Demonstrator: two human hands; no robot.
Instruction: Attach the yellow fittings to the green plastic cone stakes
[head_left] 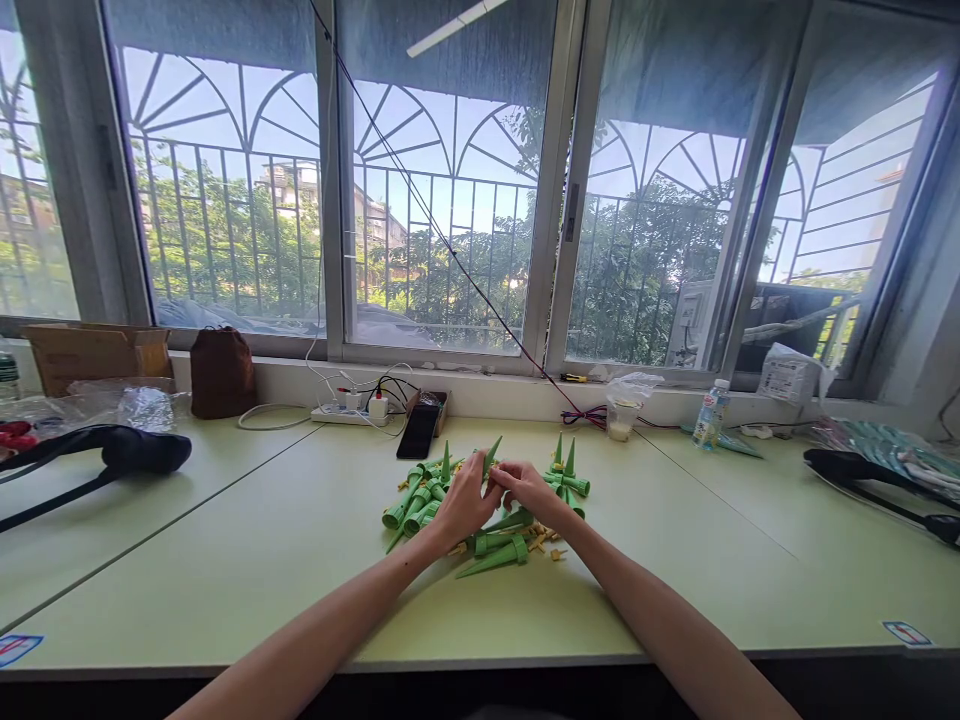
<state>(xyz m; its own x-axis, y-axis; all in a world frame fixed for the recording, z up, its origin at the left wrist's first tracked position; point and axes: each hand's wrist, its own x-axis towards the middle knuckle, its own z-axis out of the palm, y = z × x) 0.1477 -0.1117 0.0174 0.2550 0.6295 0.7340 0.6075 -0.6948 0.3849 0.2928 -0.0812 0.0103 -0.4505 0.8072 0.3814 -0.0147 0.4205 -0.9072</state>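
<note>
My left hand (463, 503) is closed round a green plastic plant-watering spike (492, 455), its pointed tip showing above the fingers. Fingertips of my right hand (529, 488) are pinched together against the same spike; any small part between them is too hidden to make out. Left of and beneath my hands lies a pile of green spikes (415, 506) with wide capped ends. One loose spike (495, 560) lies nearer the table's front, pointing left. Small yellow valve-like pieces (556, 554) are scattered by my right wrist. Another group of green spikes (576, 486), some upright, stands right of my hand.
Behind the pile are a black phone (418, 430) and a power strip (350, 413) with cables. A plastic cup (622, 420) and a bottle (710, 414) stand at the back right. Black straps (146, 452) lie left, a brown pouch (223, 372) behind them.
</note>
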